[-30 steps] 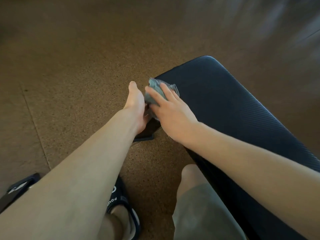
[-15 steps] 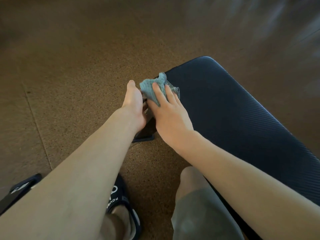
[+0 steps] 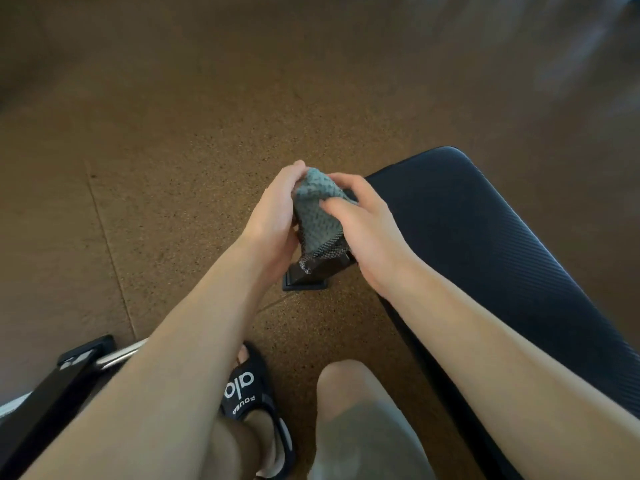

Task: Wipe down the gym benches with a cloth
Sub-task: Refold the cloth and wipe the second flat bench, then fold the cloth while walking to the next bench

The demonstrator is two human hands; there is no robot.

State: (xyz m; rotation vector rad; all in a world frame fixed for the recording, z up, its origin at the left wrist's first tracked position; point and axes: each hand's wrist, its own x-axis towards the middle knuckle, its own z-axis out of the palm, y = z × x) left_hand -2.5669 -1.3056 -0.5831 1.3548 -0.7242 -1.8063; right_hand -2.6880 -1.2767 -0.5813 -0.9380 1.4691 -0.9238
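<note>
Half a second ago the right hand [image 3: 363, 233] pressed the cloth [image 3: 317, 211] flat against the near left corner of the bench pad [image 3: 485, 237], with the left hand [image 3: 273, 220] edge-on beside it; now the cloth has come up off the pad and is bunched between both hands, in the air just off that corner. The left hand curls round the cloth's left side, fingertips at its top. The right hand grips it from the right, thumb pressed into the front of the fabric and fingers wrapped behind. A darker mesh edge of the cloth hangs below the hands, in front of the bench's black foot [image 3: 306, 280], which stands on the speckled brown floor [image 3: 173, 168]. Both forearms reach forward from the lower edge of the view and converge on the cloth. Below them show a black slide sandal [image 3: 249, 396] with white lettering, a knee in grey shorts [image 3: 363, 427], and at the lower left a black frame bar [image 3: 45, 400] with a metal tube.
</note>
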